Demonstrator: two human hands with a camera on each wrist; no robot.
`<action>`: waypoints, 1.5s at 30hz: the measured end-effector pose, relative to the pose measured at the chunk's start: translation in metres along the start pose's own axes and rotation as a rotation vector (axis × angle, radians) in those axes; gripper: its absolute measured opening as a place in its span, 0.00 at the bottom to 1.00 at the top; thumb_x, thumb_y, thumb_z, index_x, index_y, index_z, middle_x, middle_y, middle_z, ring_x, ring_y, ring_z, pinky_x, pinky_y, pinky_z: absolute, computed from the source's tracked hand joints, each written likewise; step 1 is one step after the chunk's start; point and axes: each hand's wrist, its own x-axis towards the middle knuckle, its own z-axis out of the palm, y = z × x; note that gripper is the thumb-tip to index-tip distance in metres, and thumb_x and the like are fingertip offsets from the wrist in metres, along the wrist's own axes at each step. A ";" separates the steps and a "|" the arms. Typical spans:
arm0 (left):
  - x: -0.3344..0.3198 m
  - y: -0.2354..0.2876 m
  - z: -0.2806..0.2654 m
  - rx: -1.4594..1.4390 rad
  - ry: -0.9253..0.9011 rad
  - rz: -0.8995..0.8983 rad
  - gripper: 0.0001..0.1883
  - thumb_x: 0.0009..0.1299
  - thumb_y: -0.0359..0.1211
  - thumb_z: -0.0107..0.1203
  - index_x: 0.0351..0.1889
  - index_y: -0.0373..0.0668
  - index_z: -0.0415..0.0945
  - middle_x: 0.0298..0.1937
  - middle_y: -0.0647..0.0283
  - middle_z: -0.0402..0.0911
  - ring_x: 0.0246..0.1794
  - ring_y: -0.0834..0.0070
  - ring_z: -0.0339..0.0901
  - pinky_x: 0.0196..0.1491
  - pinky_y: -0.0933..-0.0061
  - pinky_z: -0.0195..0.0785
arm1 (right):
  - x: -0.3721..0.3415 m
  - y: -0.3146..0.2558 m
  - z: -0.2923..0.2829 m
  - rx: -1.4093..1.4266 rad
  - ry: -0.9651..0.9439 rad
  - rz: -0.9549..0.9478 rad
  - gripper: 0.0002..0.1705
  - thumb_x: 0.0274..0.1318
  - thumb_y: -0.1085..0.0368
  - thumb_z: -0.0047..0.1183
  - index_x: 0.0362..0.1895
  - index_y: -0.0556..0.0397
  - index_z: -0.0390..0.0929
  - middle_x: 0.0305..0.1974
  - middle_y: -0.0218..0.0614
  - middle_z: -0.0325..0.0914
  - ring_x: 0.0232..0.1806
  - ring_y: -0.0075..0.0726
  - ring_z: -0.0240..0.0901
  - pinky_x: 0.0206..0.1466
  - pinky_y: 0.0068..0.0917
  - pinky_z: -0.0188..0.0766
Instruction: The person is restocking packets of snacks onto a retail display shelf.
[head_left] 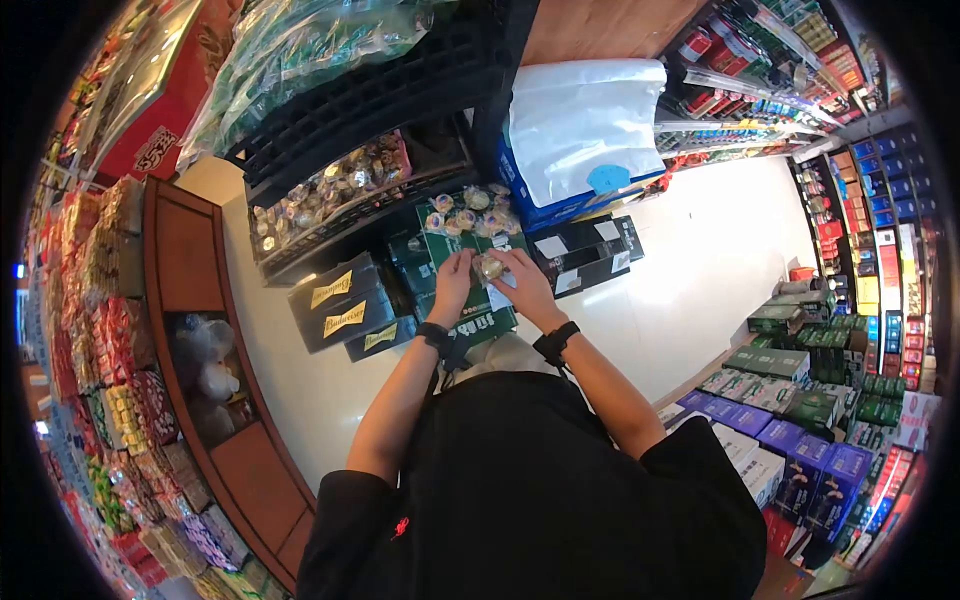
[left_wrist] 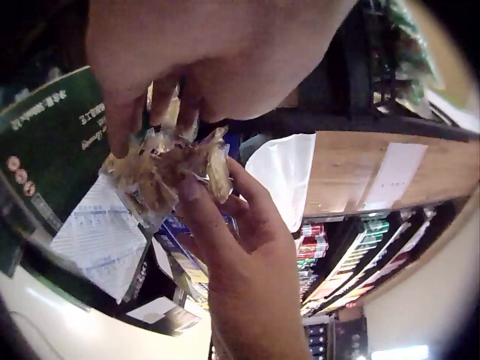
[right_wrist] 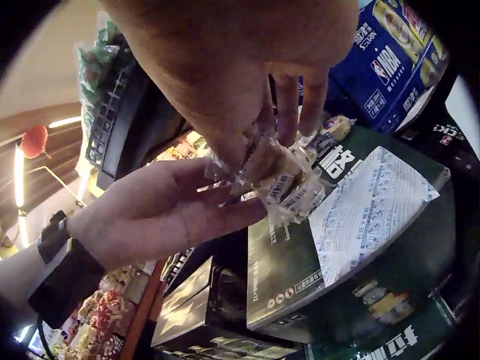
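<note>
Both hands meet over a green carton (head_left: 446,246). My right hand (head_left: 530,292) holds a small bunch of clear-wrapped, brownish-gold packets (head_left: 490,267), its thumb and fingers curled on them. From the other side my left hand (head_left: 455,287) pinches the bunch's edge; its fingers and thumb lie on the wrappers in the left wrist view. Crinkled film and printed labels show on the packets (right_wrist: 289,184) in the right wrist view. More wrapped packets (head_left: 470,215) lie on the far part of the carton. A white printed sheet (right_wrist: 367,214) lies on the carton beside the hands.
A black crate (head_left: 300,250) of wrapped packets stands beyond to the left, under another black crate (head_left: 370,125). Dark Budweiser cartons (head_left: 340,305) sit at the left. A blue box (head_left: 540,215) with white plastic on it stands at the far right; stocked shelves line both sides.
</note>
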 end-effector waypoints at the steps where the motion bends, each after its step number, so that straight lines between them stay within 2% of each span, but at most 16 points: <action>1: -0.017 0.027 0.006 -0.008 0.025 -0.044 0.30 0.78 0.47 0.61 0.68 0.36 0.73 0.62 0.54 0.82 0.60 0.67 0.81 0.58 0.62 0.78 | 0.001 -0.001 0.001 -0.015 -0.007 0.008 0.33 0.59 0.64 0.66 0.69 0.42 0.75 0.54 0.39 0.75 0.55 0.52 0.77 0.56 0.41 0.76; 5: -0.022 0.027 0.007 0.504 0.079 0.018 0.40 0.75 0.54 0.63 0.73 0.33 0.65 0.65 0.49 0.77 0.63 0.65 0.78 0.56 0.61 0.80 | 0.004 -0.001 -0.006 0.097 -0.078 0.002 0.42 0.55 0.64 0.69 0.75 0.41 0.68 0.57 0.38 0.76 0.55 0.46 0.78 0.56 0.38 0.77; 8: -0.004 -0.001 0.009 0.270 0.058 -0.034 0.51 0.68 0.63 0.65 0.72 0.28 0.64 0.64 0.37 0.78 0.63 0.49 0.80 0.64 0.60 0.72 | 0.011 0.037 -0.012 0.180 -0.085 0.053 0.51 0.52 0.63 0.72 0.79 0.43 0.62 0.55 0.40 0.78 0.48 0.39 0.79 0.51 0.36 0.79; 10: -0.002 0.000 0.004 0.246 -0.002 -0.081 0.50 0.69 0.60 0.66 0.74 0.30 0.60 0.68 0.40 0.73 0.65 0.55 0.77 0.63 0.58 0.74 | 0.016 0.078 -0.013 0.114 -0.084 0.169 0.52 0.52 0.65 0.73 0.80 0.46 0.60 0.53 0.39 0.79 0.42 0.34 0.80 0.45 0.38 0.79; 11: -0.010 0.015 0.005 0.213 -0.026 -0.126 0.50 0.71 0.59 0.66 0.76 0.32 0.57 0.69 0.43 0.71 0.66 0.57 0.76 0.63 0.57 0.75 | 0.021 0.083 -0.018 0.020 -0.085 0.189 0.51 0.55 0.62 0.72 0.80 0.49 0.59 0.44 0.40 0.83 0.33 0.39 0.80 0.41 0.39 0.79; 14: -0.026 0.041 0.013 0.166 -0.044 -0.196 0.49 0.73 0.57 0.65 0.78 0.33 0.54 0.70 0.46 0.71 0.68 0.60 0.74 0.63 0.55 0.75 | 0.051 0.097 -0.009 -0.194 -0.144 0.222 0.49 0.58 0.57 0.68 0.80 0.49 0.58 0.38 0.43 0.85 0.32 0.49 0.82 0.39 0.45 0.79; 15: -0.030 0.043 0.016 0.159 -0.041 -0.214 0.48 0.73 0.57 0.65 0.78 0.34 0.54 0.70 0.46 0.71 0.68 0.61 0.73 0.64 0.54 0.75 | 0.061 0.096 -0.003 -0.254 -0.178 0.310 0.47 0.61 0.52 0.64 0.80 0.44 0.56 0.38 0.46 0.87 0.41 0.59 0.85 0.44 0.54 0.80; 18: -0.027 0.027 0.020 0.099 -0.029 -0.235 0.48 0.74 0.56 0.64 0.78 0.35 0.54 0.70 0.47 0.72 0.68 0.62 0.74 0.64 0.56 0.74 | 0.074 0.100 0.013 -0.402 -0.121 0.311 0.45 0.61 0.52 0.64 0.78 0.46 0.59 0.39 0.48 0.86 0.43 0.60 0.85 0.45 0.54 0.80; 25: -0.033 0.019 0.026 0.127 0.039 -0.133 0.41 0.77 0.47 0.63 0.77 0.30 0.58 0.65 0.46 0.78 0.60 0.65 0.79 0.58 0.67 0.76 | 0.067 0.085 -0.013 -0.394 -0.173 0.332 0.30 0.54 0.45 0.69 0.48 0.52 0.75 0.38 0.49 0.85 0.43 0.59 0.84 0.43 0.51 0.80; 27: -0.032 0.014 0.023 0.083 0.030 -0.164 0.37 0.80 0.46 0.60 0.77 0.33 0.58 0.68 0.47 0.76 0.65 0.65 0.78 0.62 0.64 0.76 | 0.056 0.087 -0.023 -0.306 -0.144 0.291 0.30 0.53 0.45 0.71 0.47 0.53 0.75 0.41 0.48 0.83 0.43 0.56 0.83 0.44 0.47 0.79; 34: -0.040 -0.005 0.035 0.315 0.242 0.066 0.33 0.77 0.40 0.63 0.72 0.28 0.64 0.61 0.44 0.81 0.56 0.64 0.84 0.56 0.67 0.78 | 0.003 0.090 0.006 0.285 0.031 0.167 0.28 0.54 0.52 0.73 0.44 0.56 0.73 0.48 0.50 0.74 0.53 0.57 0.75 0.56 0.44 0.73; 38: -0.038 0.006 0.034 0.220 0.196 0.070 0.34 0.74 0.40 0.67 0.71 0.30 0.67 0.57 0.48 0.84 0.52 0.67 0.85 0.54 0.69 0.79 | -0.004 0.102 -0.017 0.135 0.062 0.014 0.31 0.53 0.54 0.75 0.49 0.57 0.71 0.58 0.53 0.73 0.61 0.60 0.70 0.64 0.49 0.68; 39: -0.042 0.016 0.031 0.182 0.146 -0.054 0.33 0.71 0.40 0.71 0.67 0.31 0.72 0.54 0.52 0.86 0.53 0.70 0.84 0.53 0.70 0.78 | -0.004 0.101 -0.021 0.097 0.071 0.007 0.31 0.51 0.54 0.76 0.49 0.57 0.70 0.53 0.51 0.76 0.55 0.54 0.76 0.58 0.46 0.72; 42: -0.023 -0.012 0.009 0.331 0.070 0.105 0.32 0.67 0.40 0.74 0.62 0.30 0.76 0.51 0.55 0.86 0.50 0.72 0.84 0.52 0.71 0.77 | 0.003 0.090 -0.029 0.266 -0.152 0.215 0.32 0.50 0.54 0.76 0.48 0.56 0.70 0.44 0.46 0.79 0.45 0.46 0.80 0.49 0.41 0.76; 43: -0.020 -0.008 0.006 0.401 0.088 0.082 0.30 0.63 0.39 0.77 0.57 0.31 0.79 0.47 0.58 0.87 0.42 0.73 0.84 0.48 0.71 0.77 | 0.006 0.088 -0.027 0.223 -0.156 0.149 0.32 0.48 0.54 0.77 0.48 0.55 0.70 0.36 0.42 0.79 0.35 0.40 0.81 0.41 0.37 0.77; 45: -0.020 -0.003 0.003 0.507 0.118 0.062 0.29 0.63 0.39 0.76 0.56 0.31 0.80 0.44 0.58 0.87 0.39 0.74 0.83 0.46 0.71 0.78 | 0.009 0.084 -0.024 0.264 -0.199 0.138 0.32 0.48 0.54 0.77 0.47 0.55 0.69 0.36 0.42 0.79 0.34 0.40 0.80 0.40 0.37 0.77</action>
